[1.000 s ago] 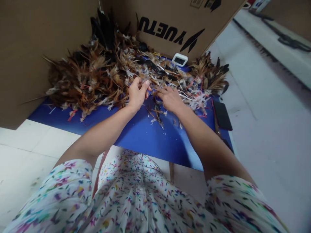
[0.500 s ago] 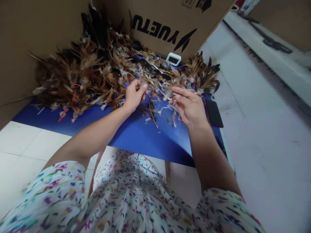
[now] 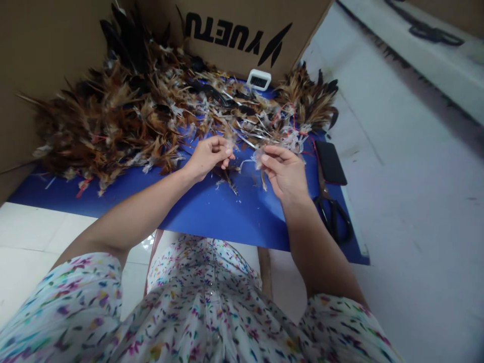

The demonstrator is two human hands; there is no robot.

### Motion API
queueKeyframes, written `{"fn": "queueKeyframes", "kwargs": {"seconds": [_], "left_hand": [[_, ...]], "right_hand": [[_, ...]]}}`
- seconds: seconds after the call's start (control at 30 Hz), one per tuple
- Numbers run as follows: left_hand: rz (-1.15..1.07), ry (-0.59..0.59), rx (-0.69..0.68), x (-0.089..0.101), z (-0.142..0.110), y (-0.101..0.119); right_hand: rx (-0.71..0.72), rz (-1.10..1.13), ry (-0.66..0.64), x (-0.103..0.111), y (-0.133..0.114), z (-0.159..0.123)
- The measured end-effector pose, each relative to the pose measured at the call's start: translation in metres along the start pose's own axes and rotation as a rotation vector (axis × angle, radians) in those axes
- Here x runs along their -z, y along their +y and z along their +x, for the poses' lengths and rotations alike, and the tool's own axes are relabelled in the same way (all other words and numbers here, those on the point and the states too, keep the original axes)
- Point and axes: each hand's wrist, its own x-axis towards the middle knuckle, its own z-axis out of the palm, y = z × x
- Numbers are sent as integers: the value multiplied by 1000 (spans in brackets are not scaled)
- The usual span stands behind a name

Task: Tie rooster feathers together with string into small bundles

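Over the blue tabletop [image 3: 212,214], my left hand [image 3: 212,157] pinches a small wispy feather [image 3: 230,144] between thumb and forefinger. To its right, my right hand [image 3: 284,171] closes its fingertips on a pale, downy feather tuft [image 3: 259,157]. A gap lies between the two hands. Beyond them spreads a large heap of brown and black feathers [image 3: 124,116], some tied with red or white string. Below and between my hands lie a few loose feather scraps [image 3: 229,182].
Cardboard walls with black lettering [image 3: 227,38] stand at the back and left. A small white digital timer [image 3: 259,79] rests by the back wall. On the right are a feather bunch [image 3: 308,98], a dark phone [image 3: 330,163] and black-handled scissors [image 3: 333,218].
The view has shifted, bringing the scissors into sight on the right. My right hand has turned slightly and drawn its fingertips closer together on the tuft; my left hand keeps its pinch.
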Motion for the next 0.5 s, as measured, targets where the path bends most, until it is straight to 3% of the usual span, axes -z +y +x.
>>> {"fn": "queueKeyframes", "kwargs": {"seconds": [0.17,0.5], "left_hand": [[-28,-48,120,-6,-7,5],[-101,-133,268,-13,-15,5]], "right_hand": [[108,-75,-61,-2,3,-3],[210,-187,-55,-8,4,-9]]}}
